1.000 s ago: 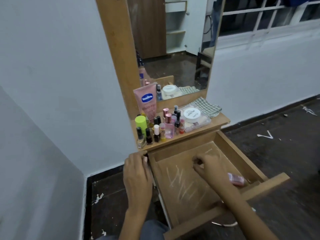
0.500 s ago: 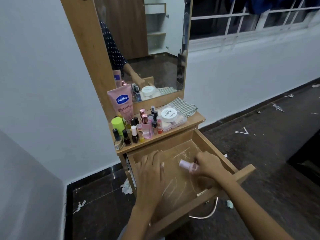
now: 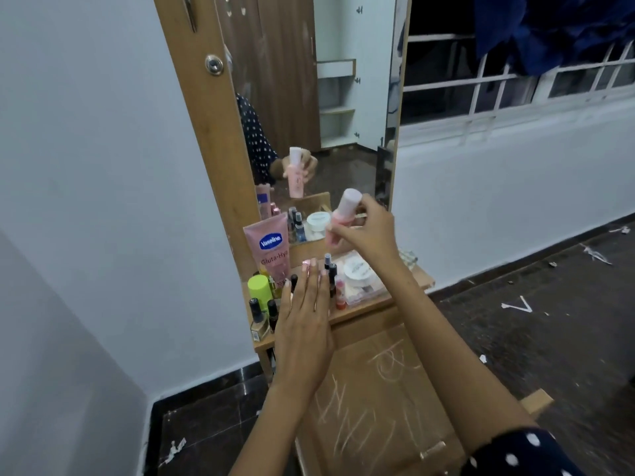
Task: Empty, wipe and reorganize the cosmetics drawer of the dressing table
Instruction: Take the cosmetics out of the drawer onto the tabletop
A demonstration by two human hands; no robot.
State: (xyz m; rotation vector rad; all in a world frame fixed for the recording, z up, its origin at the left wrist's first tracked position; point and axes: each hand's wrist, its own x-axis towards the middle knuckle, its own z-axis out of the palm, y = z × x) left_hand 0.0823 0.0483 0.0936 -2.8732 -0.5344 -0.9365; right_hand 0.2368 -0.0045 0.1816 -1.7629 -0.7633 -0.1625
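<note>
The drawer (image 3: 378,407) below me is pulled out. My left hand (image 3: 304,324) is flat with straight fingers over the small bottles (image 3: 263,314). My right hand (image 3: 366,231) pinches the pink bottle (image 3: 343,209) above the tabletop (image 3: 364,309).

White walls (image 3: 86,166), dark floor (image 3: 549,304), barred window (image 3: 515,91).
</note>
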